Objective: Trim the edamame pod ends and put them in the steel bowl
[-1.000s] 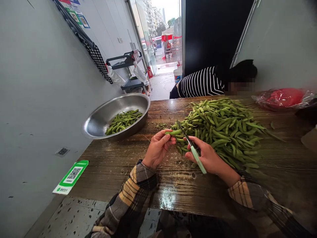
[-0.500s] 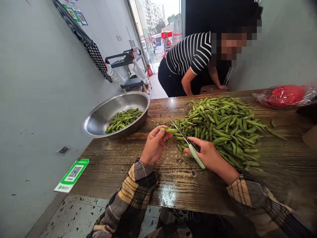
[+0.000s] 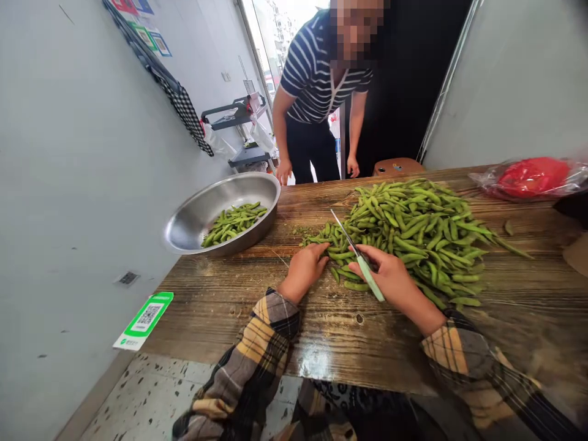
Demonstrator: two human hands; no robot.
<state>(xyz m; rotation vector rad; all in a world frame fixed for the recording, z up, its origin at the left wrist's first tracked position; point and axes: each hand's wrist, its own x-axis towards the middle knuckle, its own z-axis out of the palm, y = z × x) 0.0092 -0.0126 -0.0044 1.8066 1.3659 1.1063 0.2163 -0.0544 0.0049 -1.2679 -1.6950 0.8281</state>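
My left hand [image 3: 304, 267] rests on the wooden table [image 3: 239, 294] at the near-left edge of a big pile of green edamame pods [image 3: 413, 226]. Its fingers are drawn together on a pod there. My right hand [image 3: 390, 278] is closed around green-handled scissors [image 3: 370, 280], whose blades point up and left over the pile's edge. A steel bowl [image 3: 215, 195] at the table's far left holds a small heap of trimmed pods [image 3: 234, 222].
A person in a striped shirt [image 3: 316, 73] leans in at the far side, one hand [image 3: 283, 172] by the bowl's rim. A red item in a clear bag [image 3: 528, 177] lies at the far right. A brown stool [image 3: 397, 165] stands behind the table. A QR sticker [image 3: 144, 318] is on the left wall.
My left hand dropped from holding a pod up at the scissor blades down to the pile's edge. The blades lifted clear. The person in stripes stood up and stepped toward the bowl.
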